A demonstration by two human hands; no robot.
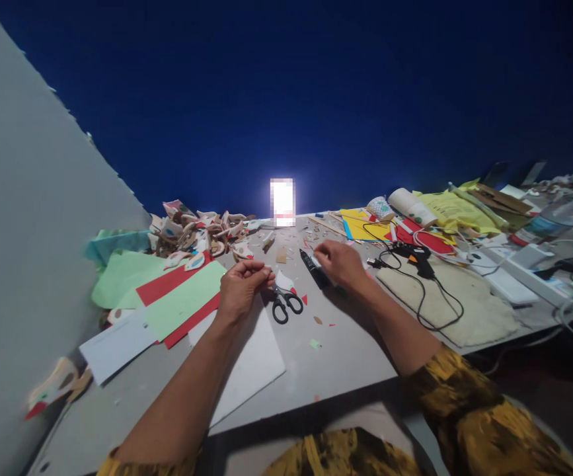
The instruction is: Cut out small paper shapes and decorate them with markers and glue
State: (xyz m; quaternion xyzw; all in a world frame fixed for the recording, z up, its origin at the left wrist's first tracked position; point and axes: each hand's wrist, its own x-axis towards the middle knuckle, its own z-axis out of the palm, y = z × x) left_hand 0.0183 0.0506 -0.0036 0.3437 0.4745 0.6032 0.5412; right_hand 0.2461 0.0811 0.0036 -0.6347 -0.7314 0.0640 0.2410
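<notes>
My left hand (242,285) is over the table beside the scissors, with thumb and fingers pinched together. Whatever is in that pinch is too small to make out. The scissors (287,307) have black handles that point toward me, and their blades are partly hidden near my left fingertips. My right hand (342,262) is curled closed just right of a black marker (312,268), and its fingertips are hidden from me, so I cannot make out what it holds. Between the hands lies a small white cutout (285,281) with a red tip.
Left are green paper (187,301), red card (160,288), white sheets (254,360) and a heap of bird-shaped cutouts (201,231). Right are a glue gun (418,258) with looping cord, a cream pad (469,301), paper rolls (412,207) and a plastic bottle (558,215). Scraps dot the table (336,363).
</notes>
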